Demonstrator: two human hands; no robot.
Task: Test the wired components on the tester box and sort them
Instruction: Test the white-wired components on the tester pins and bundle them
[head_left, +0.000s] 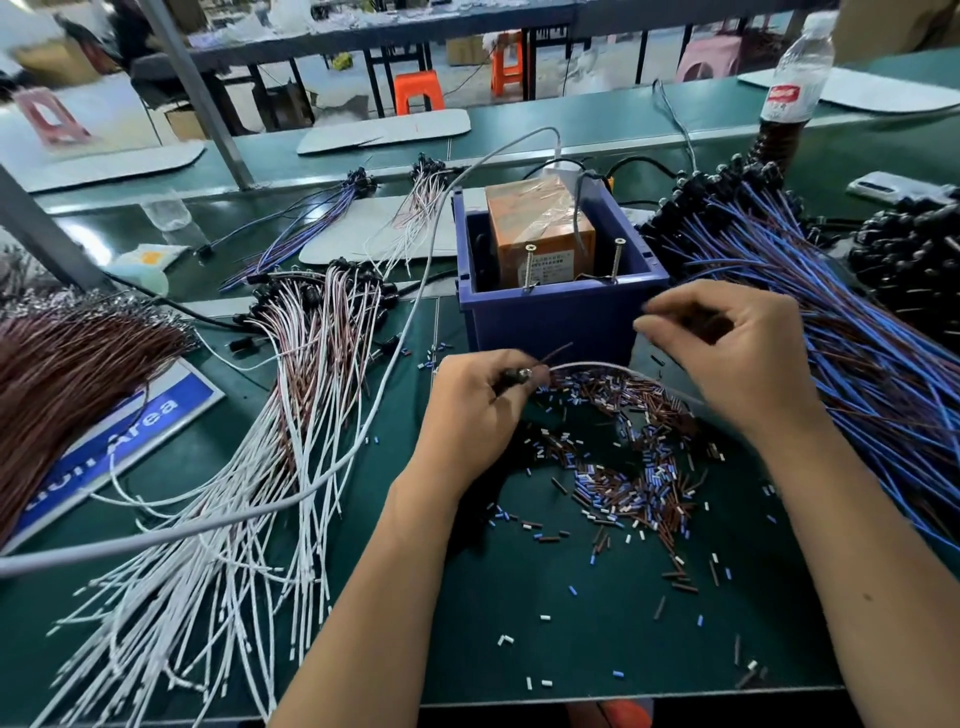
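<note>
My left hand (475, 402) pinches a wired component (519, 375) by its dark head; its wires run rightward to my right hand (727, 353), which pinches them. The tester box (558, 306) sits just beyond both hands, nearer the right.
</note>
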